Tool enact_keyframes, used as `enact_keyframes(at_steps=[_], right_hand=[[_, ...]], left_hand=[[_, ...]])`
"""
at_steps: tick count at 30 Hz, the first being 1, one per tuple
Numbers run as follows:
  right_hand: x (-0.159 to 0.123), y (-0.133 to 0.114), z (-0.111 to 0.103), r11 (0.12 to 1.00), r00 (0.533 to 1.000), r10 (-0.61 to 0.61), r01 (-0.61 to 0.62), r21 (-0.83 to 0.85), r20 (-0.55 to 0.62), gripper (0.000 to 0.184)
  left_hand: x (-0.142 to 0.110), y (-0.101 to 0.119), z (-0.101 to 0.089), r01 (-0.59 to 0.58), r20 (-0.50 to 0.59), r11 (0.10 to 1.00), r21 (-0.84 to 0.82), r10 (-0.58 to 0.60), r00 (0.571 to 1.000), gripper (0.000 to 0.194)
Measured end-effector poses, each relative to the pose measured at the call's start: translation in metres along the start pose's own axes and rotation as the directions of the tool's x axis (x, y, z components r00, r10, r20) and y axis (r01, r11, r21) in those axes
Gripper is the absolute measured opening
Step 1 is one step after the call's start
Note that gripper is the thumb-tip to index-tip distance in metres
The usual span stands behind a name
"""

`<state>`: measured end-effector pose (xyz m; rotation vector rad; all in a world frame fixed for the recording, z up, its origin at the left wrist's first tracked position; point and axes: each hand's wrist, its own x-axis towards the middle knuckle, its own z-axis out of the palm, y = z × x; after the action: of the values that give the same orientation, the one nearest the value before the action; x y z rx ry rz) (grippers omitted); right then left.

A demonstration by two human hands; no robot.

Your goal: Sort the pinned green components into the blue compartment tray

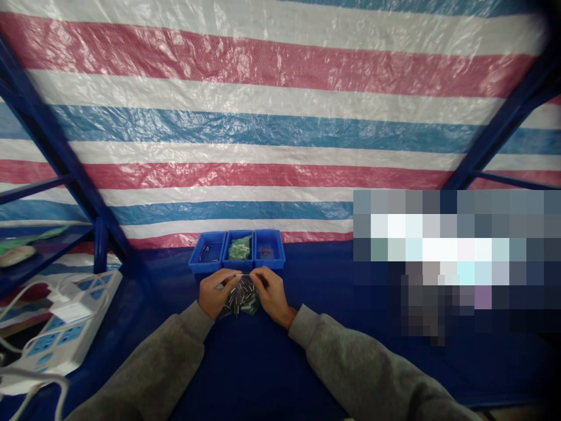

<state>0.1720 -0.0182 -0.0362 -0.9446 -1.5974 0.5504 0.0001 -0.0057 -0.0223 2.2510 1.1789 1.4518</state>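
My left hand (214, 293) and my right hand (272, 294) hover close together above a heap of small metal pins (239, 297), which lies on a green plastic bag (252, 305). Between the fingertips of both hands runs a thin metal pin (243, 275), held level. Just beyond my fingers stand several blue plastic bins in a row. The left bin (207, 268) contains a few dark metal pieces, the middle bin (237, 266) holds green packets, and the right bin (269, 264) has something small and dark inside.
A white power strip (56, 342) with blue sockets and white cables lies at the left, beside a blue metal shelf frame (56, 152). A striped tarp (263, 117) hangs behind the dark blue table covering (254, 374). A pixelated patch hides the right side.
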Motion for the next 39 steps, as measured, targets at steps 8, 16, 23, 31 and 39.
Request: enact_keyframes(at_steps=[8,16,23,31,39], right_hand=[[0.0015,0.0031,0.0011,1.0,0.999,0.029,-0.029,0.0,-0.02,0.021],[0.0009,0.0008,0.0007,0.999,0.999,0.033,-0.032,0.005,-0.029,0.024],[0.0013,-0.001,0.0,1.0,0.999,0.019,-0.019,0.0,-0.039,0.027],[0.0014,-0.0025,-0.001,1.0,0.999,0.017,-0.017,0.002,-0.043,0.027],[0.001,-0.0006,0.0001,1.0,0.999,0.018,-0.018,0.013,-0.047,0.026]], left_hand=[[-0.0019,0.0048,-0.0009,0.165,0.028,0.979,-0.12,-0.162,0.986,0.02],[-0.0005,0.0074,-0.0001,0.132,0.039,0.991,-0.019,-0.131,0.991,0.018],[-0.0002,0.0047,0.0017,0.025,0.013,0.998,0.063,-0.026,1.0,0.02],[0.0008,0.0056,-0.0002,-0.094,0.063,0.99,0.107,0.088,0.994,0.021],[0.0011,0.0062,0.0003,-0.045,0.032,0.997,0.069,0.043,0.999,0.015]])
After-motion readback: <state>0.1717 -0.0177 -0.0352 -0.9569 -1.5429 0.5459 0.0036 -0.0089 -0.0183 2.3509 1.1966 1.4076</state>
